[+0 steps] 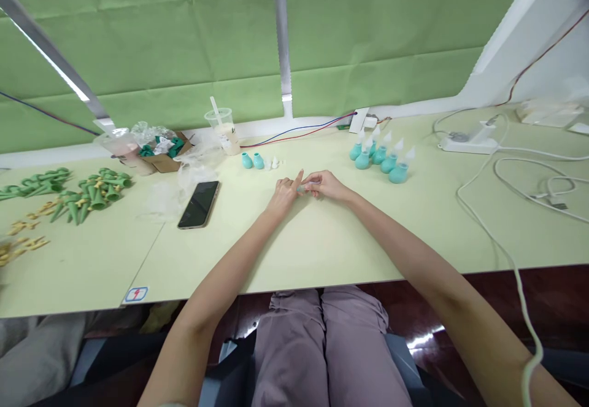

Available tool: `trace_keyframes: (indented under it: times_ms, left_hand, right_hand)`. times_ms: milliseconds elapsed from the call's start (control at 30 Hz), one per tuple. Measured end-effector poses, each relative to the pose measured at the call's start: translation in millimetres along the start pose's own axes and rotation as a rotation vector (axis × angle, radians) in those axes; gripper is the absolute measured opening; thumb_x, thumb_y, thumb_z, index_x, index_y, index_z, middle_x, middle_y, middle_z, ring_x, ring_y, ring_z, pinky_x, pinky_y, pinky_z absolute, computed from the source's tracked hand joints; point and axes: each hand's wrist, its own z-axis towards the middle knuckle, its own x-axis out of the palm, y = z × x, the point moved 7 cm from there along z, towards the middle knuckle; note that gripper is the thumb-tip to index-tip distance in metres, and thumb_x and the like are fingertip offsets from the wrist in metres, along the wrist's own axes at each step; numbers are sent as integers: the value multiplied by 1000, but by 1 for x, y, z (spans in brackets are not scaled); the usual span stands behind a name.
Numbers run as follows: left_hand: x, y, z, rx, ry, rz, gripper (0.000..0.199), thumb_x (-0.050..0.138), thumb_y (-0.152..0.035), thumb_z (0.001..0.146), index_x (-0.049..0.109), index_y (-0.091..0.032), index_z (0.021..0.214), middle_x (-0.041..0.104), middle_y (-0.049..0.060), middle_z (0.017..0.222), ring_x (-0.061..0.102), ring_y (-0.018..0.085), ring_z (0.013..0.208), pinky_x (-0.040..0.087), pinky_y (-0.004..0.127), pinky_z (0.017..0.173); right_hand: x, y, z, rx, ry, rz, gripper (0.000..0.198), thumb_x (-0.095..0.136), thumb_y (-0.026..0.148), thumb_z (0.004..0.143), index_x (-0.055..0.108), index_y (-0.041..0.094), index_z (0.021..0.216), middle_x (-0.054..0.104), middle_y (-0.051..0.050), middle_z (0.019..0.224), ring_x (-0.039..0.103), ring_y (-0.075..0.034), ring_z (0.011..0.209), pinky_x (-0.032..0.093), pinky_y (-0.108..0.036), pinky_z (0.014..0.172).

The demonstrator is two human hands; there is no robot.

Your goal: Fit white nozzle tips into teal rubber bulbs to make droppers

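My left hand (283,194) and my right hand (327,185) meet over the middle of the table. A small teal piece (300,190) shows between them, mostly covered by fingers. My left hand is closed around it with the index finger stretched out. Thumb and fingers of my right hand pinch together at the same spot; a pale sliver shows there, too small to name. Beyond my left hand stand two teal bulb-shaped pieces (253,161) without tips, beside several small white pointed tips (275,162). Right of my hands, several teal bulbs (389,163) stand upright with whitish pointed tips.
A phone (199,204) lies left of my hands. Behind it are a plastic cup (224,132), crumpled clear plastic (196,167) and a cardboard box (166,161). Green cone-shaped pieces (94,192) lie far left. A power strip (469,142) and white cables (478,213) occupy the right.
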Motion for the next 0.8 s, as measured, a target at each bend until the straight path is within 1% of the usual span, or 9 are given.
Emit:
trace_keyframes:
  times_ms: [100, 233, 400, 500, 567, 700, 800]
  left_hand:
    - [-3, -5, -1, 22, -2, 26, 58, 46, -20, 87, 24, -15, 141, 63, 8, 86, 56, 20, 88, 37, 33, 84]
    - [-9, -13, -2, 56, 16, 53, 60, 43, -19, 88, 18, -15, 143, 63, 7, 83, 55, 20, 85, 36, 33, 83]
    - [-16, -24, -4, 93, 40, 87, 59, 35, -15, 89, 13, -15, 144, 62, 7, 81, 54, 20, 86, 35, 33, 85]
    - [-16, -25, -4, 73, 53, 40, 57, 36, -14, 89, 17, -16, 143, 63, 7, 82, 53, 20, 88, 35, 33, 86]
    - [-16, -21, -3, 46, 47, -38, 56, 40, -15, 88, 22, -17, 140, 64, 6, 83, 54, 20, 90, 35, 34, 88]
    - [-19, -4, 4, -48, -31, -214, 52, 50, -20, 85, 32, -19, 134, 65, 6, 89, 54, 20, 95, 36, 34, 91]
    - [-22, 8, 7, -96, -77, -224, 42, 54, -30, 84, 44, -21, 124, 63, 8, 101, 53, 21, 102, 37, 35, 91]
  right_hand:
    - [0, 5, -2, 11, 25, -6, 25, 68, 33, 65, 67, 12, 80, 57, 1, 50, 49, -9, 44, 39, -23, 47]
    - [0, 7, -2, 21, 29, -25, 21, 68, 30, 65, 66, 12, 78, 56, 2, 47, 49, -9, 43, 39, -23, 47]
    - [4, 8, -1, 30, 29, -23, 13, 67, 24, 65, 64, 13, 70, 62, -1, 56, 50, -8, 43, 40, -23, 48]
    - [6, 6, -1, 49, 0, -50, 7, 66, 19, 66, 63, 13, 67, 61, -1, 54, 50, -8, 42, 41, -23, 48]
    - [6, 4, 0, 58, -30, -45, 9, 67, 20, 66, 63, 13, 70, 61, -1, 54, 51, -8, 43, 41, -22, 48]
    - [3, 4, 2, 30, -55, 40, 23, 69, 30, 67, 66, 13, 83, 64, -2, 61, 53, -8, 46, 44, -22, 49]
    - [-6, 7, 3, -4, -91, 74, 32, 70, 39, 66, 67, 14, 85, 63, -1, 61, 53, -8, 47, 46, -22, 49]
